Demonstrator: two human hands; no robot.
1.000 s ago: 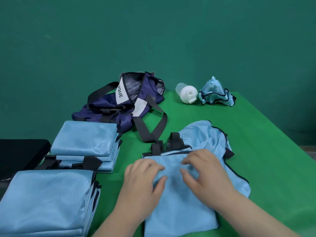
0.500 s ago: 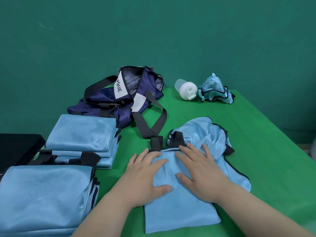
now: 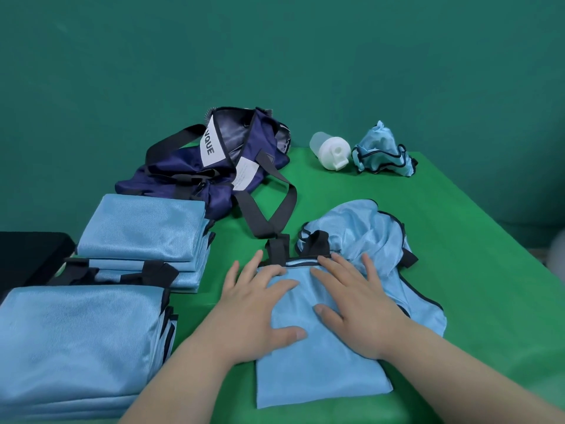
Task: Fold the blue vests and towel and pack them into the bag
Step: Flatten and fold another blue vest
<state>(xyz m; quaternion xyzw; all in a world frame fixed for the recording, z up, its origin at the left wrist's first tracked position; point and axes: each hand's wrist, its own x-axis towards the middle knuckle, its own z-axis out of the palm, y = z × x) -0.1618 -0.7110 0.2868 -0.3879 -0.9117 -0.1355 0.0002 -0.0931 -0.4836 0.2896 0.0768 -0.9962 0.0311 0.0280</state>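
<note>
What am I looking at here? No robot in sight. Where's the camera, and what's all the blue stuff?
There is no machine here: a person works with bare hands. Every picture comes from one wide-angle camera worn on the head, looking forward and down, so the arms enter from the bottom.

The left hand and right hand lie flat with fingers spread, pressing a folded vest onto the green table. Neither grips anything. A loose cloth lies behind the vest, partly under it.

On the left are two piles of folded blue pieces, a near stack and a far stack. Behind them the navy bag lies open. At the far edge a bottle lies on its side beside a crumpled vest. I cannot identify the black object at the left.
</note>
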